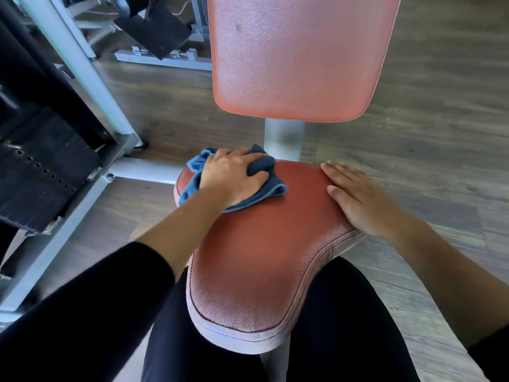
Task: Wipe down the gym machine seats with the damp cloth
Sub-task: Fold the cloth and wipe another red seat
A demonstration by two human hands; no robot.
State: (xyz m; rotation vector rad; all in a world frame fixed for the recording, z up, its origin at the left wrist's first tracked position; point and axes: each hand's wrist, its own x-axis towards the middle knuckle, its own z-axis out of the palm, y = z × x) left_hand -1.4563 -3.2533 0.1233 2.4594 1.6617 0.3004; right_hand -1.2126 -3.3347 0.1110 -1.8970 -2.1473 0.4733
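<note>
Now left hand [231,177] gripping cloth [264,186], right hand [358,199] flat on seat [264,257]

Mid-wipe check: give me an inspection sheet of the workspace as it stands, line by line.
surface: red seat pad, textured, pale and worn along the near rim; the backrest behind it has a small dark spot.
job's things: blue cloth, bunched, on the seat's far left corner.
clutter: nothing seen.
grips: left hand grips the cloth against the seat; right hand lies flat on the seat's right edge, holding nothing.
cables: one thin pale cord by the far machine.
surroundings: grey machine frame and black weight stack to the left; wood-look floor.
</note>
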